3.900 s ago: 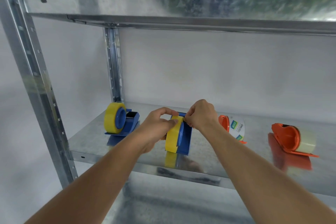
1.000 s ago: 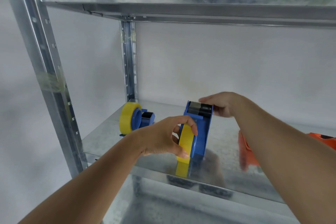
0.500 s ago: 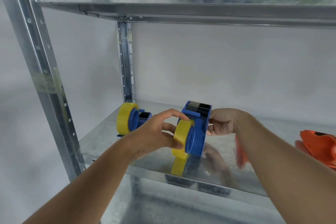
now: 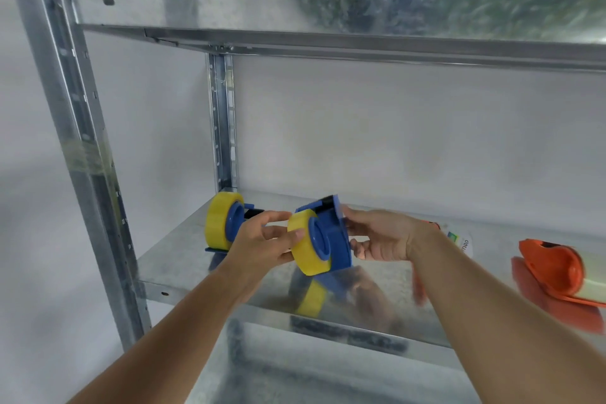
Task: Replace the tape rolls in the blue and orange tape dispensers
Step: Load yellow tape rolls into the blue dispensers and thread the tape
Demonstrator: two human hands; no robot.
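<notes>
Above the galvanised shelf (image 4: 170, 259) you now hold the blue tape dispenser (image 4: 331, 239) lifted and tipped over to the left, where half a second ago it stood more upright and lower. Your right hand (image 4: 380, 236) clasps its flat back plate, fingers curled round the edge. Your left hand (image 4: 265, 246) has fingers and thumb spread and closed on the yellow tape roll (image 4: 306, 244), which sits on the dispenser's blue hub, its outer face turned toward you.

Just behind your left hand a second blue dispenser (image 4: 236, 223) with its own yellow roll (image 4: 221, 220) rests on the shelf, close to your knuckles. To the right, an orange dispenser (image 4: 554, 269) with a pale roll lies well apart, and another orange one is mostly hidden behind your right wrist.

Your room is bounded by the upper shelf (image 4: 328, 10) overhead, the front upright post (image 4: 85, 154) at left, and the shelf's front lip below your forearms.
</notes>
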